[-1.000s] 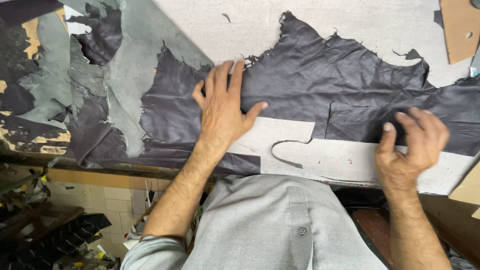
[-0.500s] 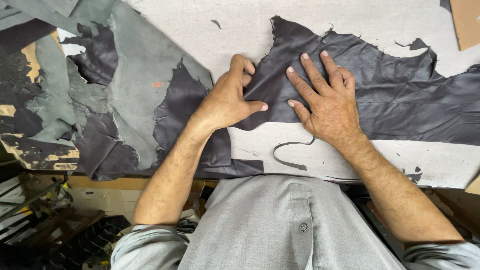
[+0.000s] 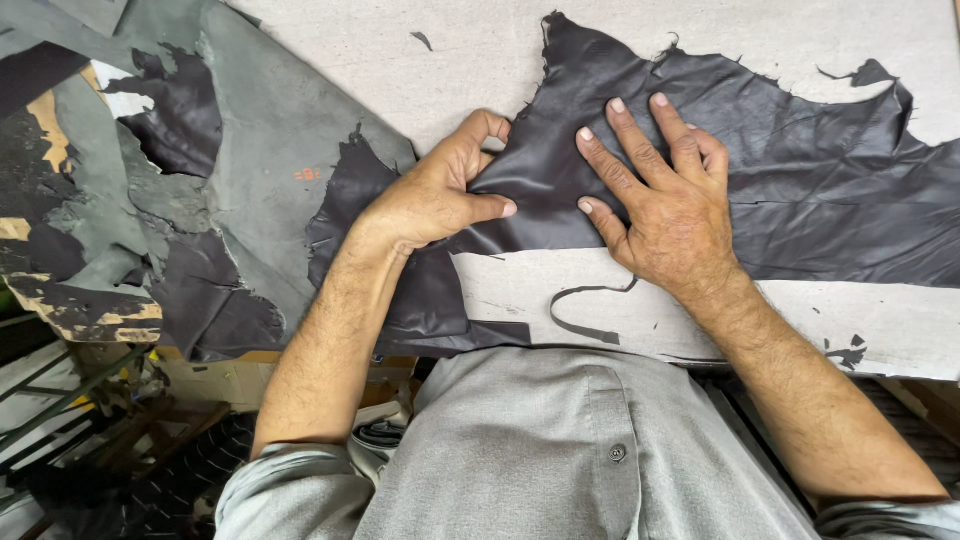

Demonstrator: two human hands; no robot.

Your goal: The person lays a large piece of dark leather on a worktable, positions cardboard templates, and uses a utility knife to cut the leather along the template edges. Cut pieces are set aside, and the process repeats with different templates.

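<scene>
Dark, perhaps purplish leather hide (image 3: 780, 180) on pale grey table (image 3: 400, 50).

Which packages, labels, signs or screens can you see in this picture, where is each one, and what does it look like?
No packages, signs or screens show.
Only a small orange mark on the grey leather sheet, left of the left hand; too small to tell more.
The right hand lies flat on the dark leather piece, which bears no label.

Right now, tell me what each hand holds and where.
The left hand pinches the dark leather piece at its left edge; the right hand only presses flat on it.
</scene>
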